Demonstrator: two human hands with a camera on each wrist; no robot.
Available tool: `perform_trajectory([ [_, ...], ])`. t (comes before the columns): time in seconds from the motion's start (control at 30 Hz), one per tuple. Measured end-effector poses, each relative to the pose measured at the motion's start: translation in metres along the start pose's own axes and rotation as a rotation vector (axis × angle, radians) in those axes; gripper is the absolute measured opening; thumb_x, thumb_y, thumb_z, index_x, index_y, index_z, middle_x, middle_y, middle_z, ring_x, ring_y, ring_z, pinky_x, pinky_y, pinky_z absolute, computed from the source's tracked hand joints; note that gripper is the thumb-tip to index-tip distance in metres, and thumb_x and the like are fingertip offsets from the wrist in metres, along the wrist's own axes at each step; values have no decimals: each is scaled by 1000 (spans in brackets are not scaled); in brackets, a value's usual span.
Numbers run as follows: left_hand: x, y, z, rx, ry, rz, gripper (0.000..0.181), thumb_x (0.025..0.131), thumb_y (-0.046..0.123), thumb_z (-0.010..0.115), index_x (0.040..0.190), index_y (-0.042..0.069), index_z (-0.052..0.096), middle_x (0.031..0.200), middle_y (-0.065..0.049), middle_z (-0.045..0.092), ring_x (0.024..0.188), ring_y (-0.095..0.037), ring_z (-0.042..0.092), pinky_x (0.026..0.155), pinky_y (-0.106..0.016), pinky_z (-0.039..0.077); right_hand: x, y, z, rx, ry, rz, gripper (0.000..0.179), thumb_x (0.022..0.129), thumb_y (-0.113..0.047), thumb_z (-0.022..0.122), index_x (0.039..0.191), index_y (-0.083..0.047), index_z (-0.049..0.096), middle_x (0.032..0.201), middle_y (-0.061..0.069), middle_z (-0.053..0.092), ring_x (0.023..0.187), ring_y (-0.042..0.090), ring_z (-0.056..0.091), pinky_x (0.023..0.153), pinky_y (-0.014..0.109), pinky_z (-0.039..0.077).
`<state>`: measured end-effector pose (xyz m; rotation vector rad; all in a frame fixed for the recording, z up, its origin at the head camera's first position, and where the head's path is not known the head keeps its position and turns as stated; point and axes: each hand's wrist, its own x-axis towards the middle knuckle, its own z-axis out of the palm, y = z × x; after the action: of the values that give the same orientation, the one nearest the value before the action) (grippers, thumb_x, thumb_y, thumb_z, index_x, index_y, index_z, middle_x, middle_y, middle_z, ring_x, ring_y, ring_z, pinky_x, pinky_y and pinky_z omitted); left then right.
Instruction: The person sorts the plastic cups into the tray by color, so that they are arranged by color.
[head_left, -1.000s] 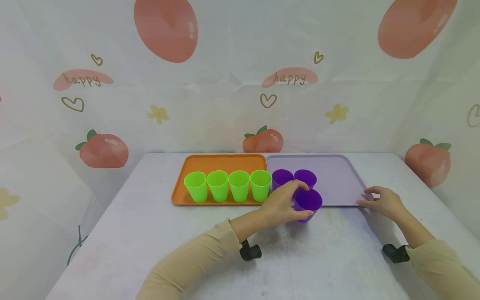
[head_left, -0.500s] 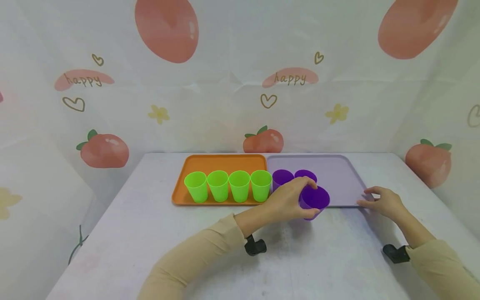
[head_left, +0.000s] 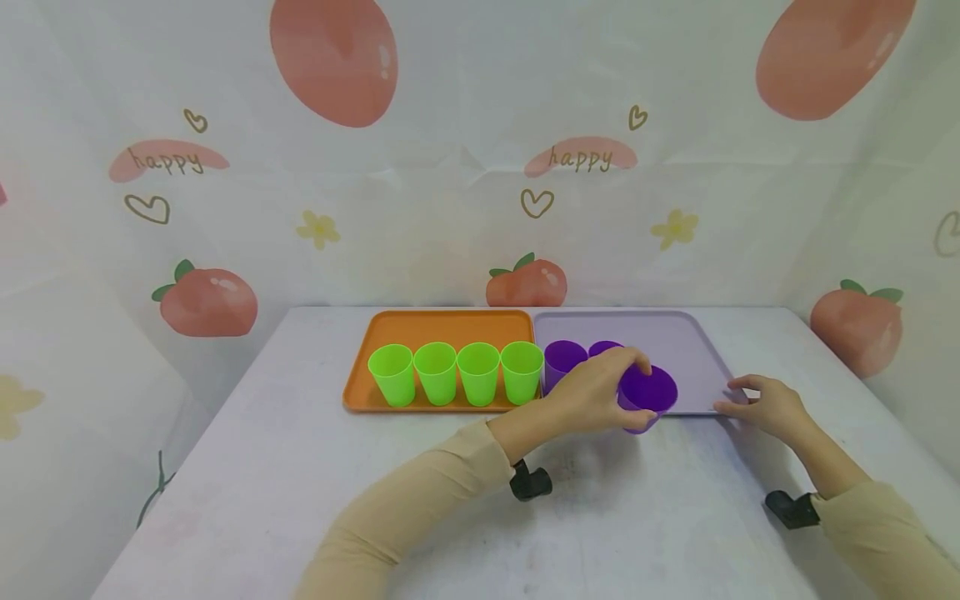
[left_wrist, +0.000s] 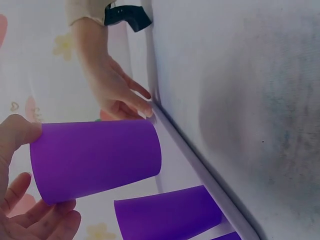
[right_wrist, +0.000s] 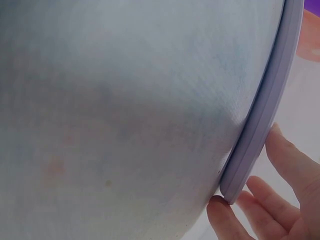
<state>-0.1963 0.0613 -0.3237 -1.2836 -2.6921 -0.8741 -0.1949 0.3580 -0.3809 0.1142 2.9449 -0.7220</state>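
Note:
My left hand (head_left: 596, 396) grips a purple cup (head_left: 651, 390) by its rim, thumb on the near side and fingers on the far side. The cup is raised over the front edge of the lilac tray (head_left: 686, 354). In the left wrist view the held purple cup (left_wrist: 97, 162) appears sideways, fingertips at its rim. Behind my hand, two more purple cups stand on the tray; the left one (head_left: 564, 358) shows plainly, and the other (head_left: 602, 347) is mostly hidden. At the tray's front right corner, my right hand (head_left: 772, 406) pinches the rim (right_wrist: 260, 125) between thumb and fingers.
Left of the lilac tray lies an orange tray (head_left: 450, 323), its edge against it. Several green cups (head_left: 478, 375) stand on it in a row. A white table (head_left: 247, 467) carries both trays, with a printed curtain (head_left: 420, 208) behind.
My left hand has moved right and slightly farther back with the purple cup, away from the two standing purple cups. The right hand has stayed at the tray corner.

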Motion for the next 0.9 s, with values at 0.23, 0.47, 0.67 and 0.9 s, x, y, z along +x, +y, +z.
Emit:
perform_trajectory([
  [0.23, 10, 1, 1, 7, -11, -21, 45, 81, 36, 71, 115, 16, 52, 121, 4, 59, 113, -8, 55, 96, -11, 44, -1, -1, 0, 6, -5, 7, 67, 83, -37, 68, 121, 13, 46, 128, 44, 36, 110, 57, 42, 85, 61, 45],
  [0.47, 19, 0, 3, 14, -26, -31, 45, 82, 38, 69, 117, 16, 51, 120, 5, 59, 108, -6, 58, 89, -8, 45, -1, -3, -1, 11, -15, 25, 70, 82, -40, 68, 123, 13, 45, 129, 44, 35, 111, 57, 41, 86, 62, 45],
  [0.67, 27, -2, 6, 57, -13, -17, 43, 83, 38, 69, 115, 16, 51, 116, 5, 60, 105, -6, 58, 89, -9, 45, -1, -2, -1, 9, -16, 25, 71, 82, -40, 68, 123, 13, 45, 129, 44, 36, 111, 57, 42, 86, 61, 46],
  [0.9, 39, -4, 9, 101, -16, -30, 43, 83, 39, 68, 116, 16, 52, 118, 5, 61, 111, -9, 56, 92, -15, 46, 0, -1, 0, 4, -18, 32, 71, 83, -41, 67, 123, 13, 45, 129, 44, 36, 110, 56, 42, 86, 61, 45],
])
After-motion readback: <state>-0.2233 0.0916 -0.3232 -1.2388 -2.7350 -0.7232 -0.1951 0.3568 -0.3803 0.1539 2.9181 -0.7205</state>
